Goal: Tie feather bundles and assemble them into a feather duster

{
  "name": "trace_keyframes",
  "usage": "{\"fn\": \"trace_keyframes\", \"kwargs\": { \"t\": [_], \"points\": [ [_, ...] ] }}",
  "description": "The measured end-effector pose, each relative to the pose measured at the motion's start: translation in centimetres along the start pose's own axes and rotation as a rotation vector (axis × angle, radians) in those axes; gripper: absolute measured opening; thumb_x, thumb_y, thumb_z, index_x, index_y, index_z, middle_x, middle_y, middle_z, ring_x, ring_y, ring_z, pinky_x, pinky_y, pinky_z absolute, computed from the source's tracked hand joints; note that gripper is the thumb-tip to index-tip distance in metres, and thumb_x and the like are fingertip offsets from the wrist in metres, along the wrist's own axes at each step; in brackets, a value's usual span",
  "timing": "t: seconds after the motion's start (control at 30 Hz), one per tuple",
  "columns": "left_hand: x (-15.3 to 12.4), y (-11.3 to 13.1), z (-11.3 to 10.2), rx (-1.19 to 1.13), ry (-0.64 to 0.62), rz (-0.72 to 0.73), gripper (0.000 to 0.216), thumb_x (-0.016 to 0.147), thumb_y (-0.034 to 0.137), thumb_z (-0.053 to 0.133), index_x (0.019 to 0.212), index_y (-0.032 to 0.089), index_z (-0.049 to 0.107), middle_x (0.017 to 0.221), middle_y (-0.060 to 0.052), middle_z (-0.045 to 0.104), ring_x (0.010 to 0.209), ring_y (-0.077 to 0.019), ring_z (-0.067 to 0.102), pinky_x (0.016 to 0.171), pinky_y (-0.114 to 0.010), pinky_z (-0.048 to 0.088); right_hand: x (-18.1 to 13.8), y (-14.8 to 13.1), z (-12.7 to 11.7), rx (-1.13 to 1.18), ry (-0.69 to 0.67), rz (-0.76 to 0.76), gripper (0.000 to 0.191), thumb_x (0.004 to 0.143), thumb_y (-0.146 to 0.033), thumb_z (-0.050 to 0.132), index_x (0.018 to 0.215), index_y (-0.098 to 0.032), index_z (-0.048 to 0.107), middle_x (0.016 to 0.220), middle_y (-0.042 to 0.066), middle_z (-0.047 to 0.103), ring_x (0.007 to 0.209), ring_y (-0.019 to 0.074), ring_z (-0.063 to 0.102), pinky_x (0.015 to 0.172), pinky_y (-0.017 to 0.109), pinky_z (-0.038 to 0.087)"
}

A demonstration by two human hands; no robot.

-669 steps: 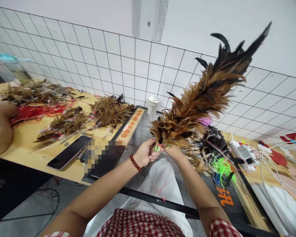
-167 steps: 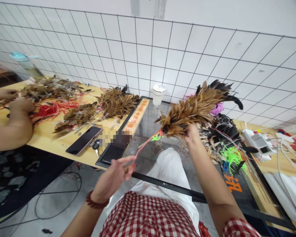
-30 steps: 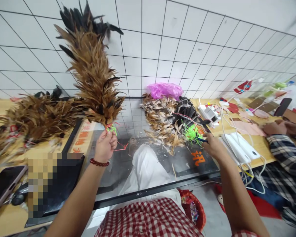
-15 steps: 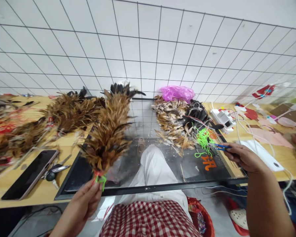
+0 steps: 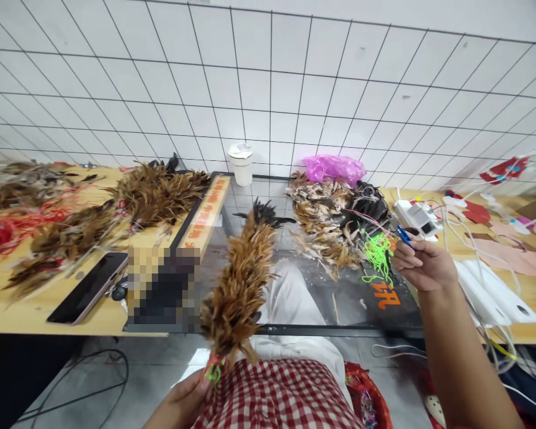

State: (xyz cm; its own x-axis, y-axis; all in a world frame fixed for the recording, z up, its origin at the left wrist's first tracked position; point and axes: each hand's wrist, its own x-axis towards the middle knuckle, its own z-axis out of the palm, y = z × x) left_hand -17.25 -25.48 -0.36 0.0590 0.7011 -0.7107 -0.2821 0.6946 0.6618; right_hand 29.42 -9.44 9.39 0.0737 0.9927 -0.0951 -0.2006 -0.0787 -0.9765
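My left hand point(image 5: 185, 398) is closed around the tied base of a brown feather duster point(image 5: 241, 280) with black tips. Red and bright green cord point(image 5: 214, 373) wraps that base, just above my fingers. The feathers slant up and away over the table's near edge. To the right, my right hand point(image 5: 422, 262) is raised and closed on blue-handled thread snips point(image 5: 403, 235). Their blades are hard to make out in this grip. Just left of that hand lies a tangle of bright green cord point(image 5: 377, 253), beside a pile of brown and pale feathers point(image 5: 324, 223).
More feather bundles point(image 5: 161, 193) and red string point(image 5: 40, 214) lie on the left, near a phone point(image 5: 89, 289). A lidded white cup point(image 5: 241, 164) stands by the tiled wall. Pink plastic point(image 5: 335, 170), a power strip point(image 5: 415, 217) and white cables occupy the right. A red bin point(image 5: 368, 396) stands below.
The feather duster has come nearer my body, lower and rightward in view, uncovering the white cup. My right hand has lifted the snips off the green cord and turned them upward.
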Motion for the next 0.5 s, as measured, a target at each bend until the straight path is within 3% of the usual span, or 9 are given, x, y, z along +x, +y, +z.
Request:
{"fn": "trace_keyframes", "kwargs": {
  "t": [0.03,0.1,0.17,0.33,0.43,0.5],
  "points": [
    [0.4,0.6,0.8,0.022,-0.050,-0.042,0.045,0.055,0.052,0.080,0.081,0.018,0.066,0.060,-0.002,0.063,0.053,-0.0164,0.057,0.053,-0.030,0.049,-0.1,0.0,0.4,-0.001,-0.011,-0.002,0.010,0.074,-0.025,0.043,0.067,-0.024,0.036,0.054,-0.008,0.024,0.043,0.0056,0.007,0.048,0.029,0.012],
    [1.3,1.9,2.9,0.100,-0.100,-0.131,0.047,0.057,0.055,0.078,0.079,0.018,0.059,0.048,0.006,0.047,0.036,-0.0055,0.033,0.036,-0.019,0.028,-0.3,0.0,1.1,0.008,-0.029,0.009,0.009,0.075,-0.025,0.041,0.068,-0.024,0.036,0.053,-0.008,0.024,0.043,0.0058,0.007,0.048,0.028,0.012],
    [2.4,3.1,5.4,0.166,-0.153,-0.210,0.056,0.051,0.060,0.078,0.076,0.020,0.049,0.046,0.011,0.034,0.035,-0.0018,0.017,0.034,-0.017,0.010,-0.3,0.1,1.7,0.060,-0.049,0.034,0.008,0.075,-0.024,0.042,0.069,-0.023,0.038,0.053,-0.008,0.028,0.043,0.0054,0.008,0.048,0.027,0.012],
    [3.9,5.0,11.2,0.137,-0.256,-0.105,0.061,0.055,0.067,0.072,0.074,0.021,0.036,0.052,0.012,0.027,0.040,-0.0009,0.010,0.037,-0.017,0.004,-0.1,1.5,5.0,0.096,-0.065,0.048,0.014,0.074,-0.030,0.055,0.083,-0.022,0.047,0.058,-0.006,0.045,0.041,0.0051,0.020,0.043,0.023,0.018],
    [4.1,5.9,13.7,0.075,-0.299,-0.087,0.064,0.056,0.068,0.071,0.074,0.021,0.033,0.055,0.011,0.027,0.041,-0.0001,0.011,0.039,-0.016,0.004,-1.3,3.7,9.6,-0.019,-0.018,-0.099,0.019,0.082,-0.034,0.054,0.096,-0.023,0.046,0.065,-0.005,0.054,0.043,0.0071,0.033,0.042,0.022,0.022],
    [4.4,6.6,15.2,0.029,-0.353,-0.071,0.065,0.055,0.070,0.070,0.074,0.021,0.032,0.057,0.010,0.029,0.041,0.0005,0.013,0.040,-0.015,0.004,-2.9,5.4,13.1,-0.214,-0.091,-0.175,0.016,0.088,-0.035,0.049,0.100,-0.024,0.045,0.065,-0.005,0.054,0.047,0.0089,0.040,0.045,0.022,0.030]
  ]
}}
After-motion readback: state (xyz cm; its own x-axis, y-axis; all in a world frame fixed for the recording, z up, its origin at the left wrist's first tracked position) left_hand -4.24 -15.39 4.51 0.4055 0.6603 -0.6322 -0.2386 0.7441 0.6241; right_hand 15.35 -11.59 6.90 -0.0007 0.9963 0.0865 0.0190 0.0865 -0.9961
